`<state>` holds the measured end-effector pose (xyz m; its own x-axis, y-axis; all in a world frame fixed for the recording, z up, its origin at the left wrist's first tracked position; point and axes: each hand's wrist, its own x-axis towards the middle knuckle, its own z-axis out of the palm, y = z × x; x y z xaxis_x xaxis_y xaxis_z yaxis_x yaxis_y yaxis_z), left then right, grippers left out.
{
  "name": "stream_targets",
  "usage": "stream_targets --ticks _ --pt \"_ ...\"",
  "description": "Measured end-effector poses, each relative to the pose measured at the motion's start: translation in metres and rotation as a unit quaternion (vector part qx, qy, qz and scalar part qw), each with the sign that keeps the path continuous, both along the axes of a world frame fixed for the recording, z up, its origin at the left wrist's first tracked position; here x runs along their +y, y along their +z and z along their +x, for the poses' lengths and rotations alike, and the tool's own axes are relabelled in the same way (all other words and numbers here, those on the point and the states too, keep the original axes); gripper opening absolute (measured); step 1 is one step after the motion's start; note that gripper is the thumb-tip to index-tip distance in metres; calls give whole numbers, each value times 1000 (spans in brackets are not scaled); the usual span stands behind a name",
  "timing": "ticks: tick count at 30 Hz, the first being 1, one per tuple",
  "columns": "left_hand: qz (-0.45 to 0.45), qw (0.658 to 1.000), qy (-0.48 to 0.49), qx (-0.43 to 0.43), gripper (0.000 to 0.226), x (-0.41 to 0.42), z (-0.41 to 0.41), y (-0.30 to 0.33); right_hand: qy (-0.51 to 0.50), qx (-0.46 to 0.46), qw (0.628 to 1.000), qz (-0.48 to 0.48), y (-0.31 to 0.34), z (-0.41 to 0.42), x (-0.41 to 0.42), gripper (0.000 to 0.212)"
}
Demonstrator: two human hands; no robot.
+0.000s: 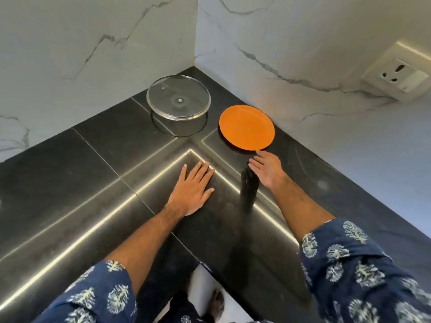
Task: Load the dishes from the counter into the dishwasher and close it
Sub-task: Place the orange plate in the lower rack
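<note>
1. Left hand (192, 188): lies palm-down on the black counter (70, 183), fingers straight and slightly spread, pointing toward the corner. It grips nothing. The forearm runs up from the lower left, bare from a rolled blue patterned sleeve (98, 297).

2. Glass lid (178, 100): sits flat-side up on the counter in the back corner, ahead of the left hand and well apart from it. A small metal fitting marks its centre. Its reflection shows on the polished surface below it.

3. Orange plate (246, 127): rests on the counter just right of the glass lid, near the right-hand wall. The two dishes do not touch.

4. Right hand (268, 169): extended toward the near edge of the orange plate, fingers straight and relaxed, holding nothing. The fingertips are at the plate's rim; whether they touch it cannot be told. The forearm runs up from the lower right.

5. Counter surface: dark, glossy stone, L-shaped, with thin joint lines and a bright reflected light strip following the corner.

6. Room: white marble-veined walls (93, 43) meet at the corner behind the dishes. A white wall socket (396, 74) is mounted on the right wall. At the bottom centre, a light floor and one bare foot (217, 304) are visible below the counter edge.
</note>
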<state>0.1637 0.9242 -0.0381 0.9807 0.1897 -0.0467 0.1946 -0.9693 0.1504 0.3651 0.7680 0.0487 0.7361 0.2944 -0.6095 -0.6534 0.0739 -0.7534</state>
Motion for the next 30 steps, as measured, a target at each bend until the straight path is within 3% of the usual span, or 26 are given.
stream_targets --ticks 4,9,13,17,19,23,27,30 --pt "-6 1000 -3 -9 66 2 3 -5 -82 61 995 19 -5 23 25 57" --pt "-6 1000 -6 -10 65 2 2 -4 -110 97 989 -6 -6 50 38 54" --pt "-4 1000 -6 -20 65 4 1 -5 -123 95 987 -44 -5 59 40 15" --pt "0 1000 -11 -23 65 4 3 -5 -127 80 988 -40 3 56 32 27" --pt "4 1000 -5 -23 64 8 1 -6 -83 87 992 -31 11 40 22 20" --pt "0 1000 -8 -18 60 4 1 -1 19 87 996 -33 22 -15 -45 25" --pt "-51 992 -98 -61 52 -48 6 15 -15 66 997 -24 29 -80 -141 17" --pt "-99 971 -193 -98 45 -116 6 30 -77 39 996 27 35 -135 -229 30"
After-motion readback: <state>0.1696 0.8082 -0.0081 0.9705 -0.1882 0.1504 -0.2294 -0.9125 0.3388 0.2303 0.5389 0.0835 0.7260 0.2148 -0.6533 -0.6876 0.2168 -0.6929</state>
